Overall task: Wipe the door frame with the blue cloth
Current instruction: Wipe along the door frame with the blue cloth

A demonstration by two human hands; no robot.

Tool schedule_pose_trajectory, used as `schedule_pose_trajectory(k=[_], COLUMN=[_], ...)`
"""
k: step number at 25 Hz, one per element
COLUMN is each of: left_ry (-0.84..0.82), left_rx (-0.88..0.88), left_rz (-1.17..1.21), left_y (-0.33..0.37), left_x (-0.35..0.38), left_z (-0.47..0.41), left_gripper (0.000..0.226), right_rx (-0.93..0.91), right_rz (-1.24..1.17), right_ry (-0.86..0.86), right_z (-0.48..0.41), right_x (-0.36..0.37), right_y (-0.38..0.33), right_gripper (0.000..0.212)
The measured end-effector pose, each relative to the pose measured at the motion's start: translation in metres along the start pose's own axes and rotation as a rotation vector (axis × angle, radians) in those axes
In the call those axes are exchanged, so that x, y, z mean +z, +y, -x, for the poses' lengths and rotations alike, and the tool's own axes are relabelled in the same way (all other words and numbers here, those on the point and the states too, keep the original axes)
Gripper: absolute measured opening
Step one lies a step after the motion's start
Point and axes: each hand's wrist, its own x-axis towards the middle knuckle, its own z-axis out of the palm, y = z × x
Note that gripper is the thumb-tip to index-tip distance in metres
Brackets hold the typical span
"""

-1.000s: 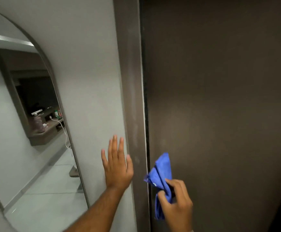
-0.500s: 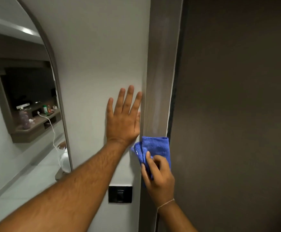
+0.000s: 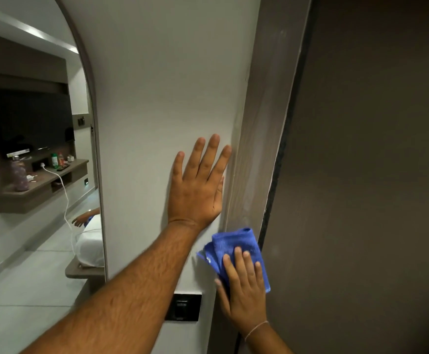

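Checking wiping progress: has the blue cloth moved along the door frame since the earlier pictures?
Yes. The blue cloth has slid down the door frame, nearer the level of the wall switch than half a second ago.

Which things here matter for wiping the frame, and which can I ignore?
Part of the job:
blue cloth, pressed flat on the door frame by the right hand
left hand, flat against the white wall beside the frame

Just there:
arched mirror
black wall plate
dark door
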Motion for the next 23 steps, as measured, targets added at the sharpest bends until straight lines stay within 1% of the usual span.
schedule_pose_trajectory(k=[2, 3, 6, 10, 15, 20, 23], left_ry=[0.004, 0.003, 0.01, 0.032, 0.052, 0.035, 0.035], left_rx=[0.008, 0.008, 0.017, 0.025, 0.022, 0.019, 0.009], left_rz=[0.001, 0.0, -0.013, 0.002, 0.043, 0.024, 0.039], left_y=[-0.001, -0.001, -0.001, -0.001, 0.001, 0.0, 0.0], left_x=[0.003, 0.004, 0.006, 0.007, 0.006, 0.006, 0.007], left_z=[0.0, 0.001, 0.0, 0.002, 0.001, 0.002, 0.003], left_gripper=[0.075, 0.075, 0.078, 0.075, 0.09, 0.081, 0.08], right_rx=[-0.047, -0.065, -0.082, -0.06, -0.076, -0.117, -0.152], right_rz=[0.056, 0.08, 0.115, 0.084, 0.077, 0.047, 0.093], right_ry=[-0.037, -0.026, 0.034, 0.077, 0.23, 0.277, 0.3], right_z=[0.026, 0.031, 0.001, -0.092, -0.243, -0.408, -0.476], right_x=[0.007, 0.009, -0.001, -0.031, -0.102, -0.188, -0.228], right_y=[-0.001, 0.001, 0.012, 0.019, 0.024, 0.04, 0.047], right_gripper=[0.065, 0.065, 0.063, 0.063, 0.064, 0.064, 0.062])
